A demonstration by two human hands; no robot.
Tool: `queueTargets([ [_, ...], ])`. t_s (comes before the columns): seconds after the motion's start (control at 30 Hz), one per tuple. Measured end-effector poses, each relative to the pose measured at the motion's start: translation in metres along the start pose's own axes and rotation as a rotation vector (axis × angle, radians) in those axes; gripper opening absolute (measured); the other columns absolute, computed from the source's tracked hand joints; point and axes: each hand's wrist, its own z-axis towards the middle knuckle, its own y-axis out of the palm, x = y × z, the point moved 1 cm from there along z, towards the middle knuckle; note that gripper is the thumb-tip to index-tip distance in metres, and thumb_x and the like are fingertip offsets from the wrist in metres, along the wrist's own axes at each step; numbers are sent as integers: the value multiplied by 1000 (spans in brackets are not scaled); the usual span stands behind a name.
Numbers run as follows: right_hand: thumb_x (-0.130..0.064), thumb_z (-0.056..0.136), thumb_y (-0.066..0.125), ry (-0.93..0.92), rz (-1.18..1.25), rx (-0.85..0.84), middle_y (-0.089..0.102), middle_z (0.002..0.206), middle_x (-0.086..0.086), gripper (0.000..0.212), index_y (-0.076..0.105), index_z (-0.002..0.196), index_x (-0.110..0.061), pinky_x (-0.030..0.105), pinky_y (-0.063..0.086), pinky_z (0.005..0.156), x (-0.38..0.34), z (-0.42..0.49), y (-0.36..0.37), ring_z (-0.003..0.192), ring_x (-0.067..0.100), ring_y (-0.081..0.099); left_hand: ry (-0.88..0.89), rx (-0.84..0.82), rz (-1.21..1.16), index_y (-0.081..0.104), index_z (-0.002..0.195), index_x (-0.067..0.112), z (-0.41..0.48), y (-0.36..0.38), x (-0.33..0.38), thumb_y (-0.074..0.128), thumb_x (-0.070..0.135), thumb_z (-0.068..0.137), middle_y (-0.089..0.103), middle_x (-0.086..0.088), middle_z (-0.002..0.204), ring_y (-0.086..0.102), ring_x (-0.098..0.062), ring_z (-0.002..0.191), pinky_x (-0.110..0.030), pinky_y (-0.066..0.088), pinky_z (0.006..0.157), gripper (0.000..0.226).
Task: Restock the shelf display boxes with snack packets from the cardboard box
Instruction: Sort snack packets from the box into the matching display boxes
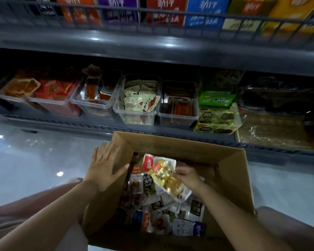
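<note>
Right grip (pixel 188 176) is inside the cardboard box (pixel 232 180), fingers pinched on a yellow snack packet (pixel 168 178) held up above the pile. A red/white packet (pixel 148 162) touches the held one on its far-left side; can't tell if it's pinched too. Under and nearer than this grip, loose packets (pixel 170 214) cover the box bottom. The box's right wall stands just right of the wrist w/ a gap between. The far flap rises beyond the fingertips, its top edge just short of the shelf edge (pixel 80 124).

Left grip (pixel 103 169) holds nothing: fingers straight and spread, palm flat on the box's left flap, thumb reaching over the flap's edge toward the packets. Left of it lies glossy floor (pixel 34 160).

Beyond both grips is a row of clear display boxes (pixel 138 113) along the shelf front, tops open. The one ahead holds pale packets up to approx. rim level. A green carton (pixel 217 122) sits further right. The upper shelf (pixel 152 46) overhangs the row, w/ a dark gap above the rims.
</note>
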Motion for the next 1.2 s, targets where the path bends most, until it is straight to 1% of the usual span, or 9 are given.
queueTargets([
  [0.07,-17,82,74,-58,51,62,63,119,8,47,60,123,0,21,43,86,-37,-17,-18,103,15,58,4,-17,-112,14,151,27,10,-12,21,9,86,74,3,1,160,-3,-22,148,-44,-5,119,97],
  [0.13,-19,81,75,-116,120,71,62,118,6,49,59,124,-2,21,42,88,-71,-39,-32,102,13,57,-68,-124,-473,35,139,33,16,-39,53,32,89,72,36,7,149,33,-20,139,-45,25,116,87],
  [0.23,-24,82,74,-163,157,56,61,118,2,50,58,125,-5,25,44,93,-107,-78,-44,106,14,58,-145,-532,-1139,43,124,32,5,-81,108,51,70,75,53,9,125,56,-18,114,-35,45,100,62],
  [0.33,-27,82,73,-222,184,65,69,112,8,44,62,120,-7,30,51,94,-128,-122,-52,104,20,66,-117,-470,-1380,49,122,20,-10,-107,144,64,57,72,63,-1,122,64,-27,108,-45,52,94,63],
  [0.5,-19,86,68,-392,322,148,73,99,7,19,66,104,-13,28,57,76,-141,-185,-58,89,19,70,79,-135,-1462,59,111,25,-28,-148,176,61,24,89,71,7,104,68,-9,94,-22,56,77,22],
  [0.6,-30,74,75,-538,288,267,68,109,-2,55,50,123,-26,28,57,81,-151,-202,-62,98,11,67,256,-154,-1309,61,110,19,-30,-166,182,63,15,89,72,6,102,68,-6,92,-17,54,74,21],
  [0.7,-33,65,80,-559,163,310,67,109,-5,61,52,119,-24,26,56,81,-162,-211,-61,96,6,67,350,-262,-1177,62,111,16,-35,-172,184,67,13,86,72,-2,104,70,-20,93,-32,58,80,26],
  [1.03,-16,82,69,-406,382,154,74,87,7,22,62,102,-8,19,51,62,-164,-208,-68,75,12,69,-18,-177,-1471,70,97,21,-25,-184,168,71,41,68,75,2,95,70,-19,94,-39,49,94,35],
  [1.2,-23,75,73,-386,445,256,75,87,2,28,70,100,-13,25,55,73,-158,-205,-68,79,12,71,-85,-169,-1546,70,90,17,-22,-181,171,70,29,81,76,1,85,72,-12,74,-29,51,70,15],
])
